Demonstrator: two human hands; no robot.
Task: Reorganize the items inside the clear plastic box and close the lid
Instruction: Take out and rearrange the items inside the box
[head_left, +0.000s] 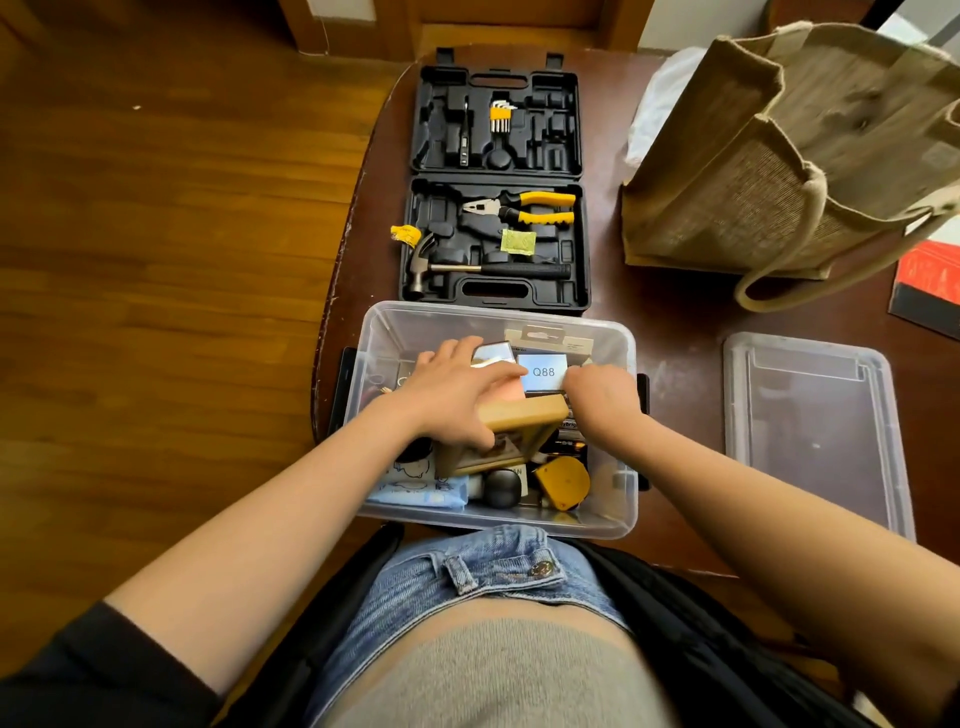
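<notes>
Clear plastic box (621, 447) on a dark brown table (670, 317), holding a tan wooden block (524, 415), a yellow tape measure (563, 483), a white card (543, 372) printed Q88 and a pale blue pack (421, 491); beyond it, a black tool case (496, 182) with yellow-handled pliers (524, 208); right of the case, a khaki woven bag (753, 171).

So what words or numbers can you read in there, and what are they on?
"Q88": on the white package inside the clear plastic box, between the two hands.
Print on the dark pack by the right hand: too blurred to read.
Print on the blue packet: too small to read.
</notes>
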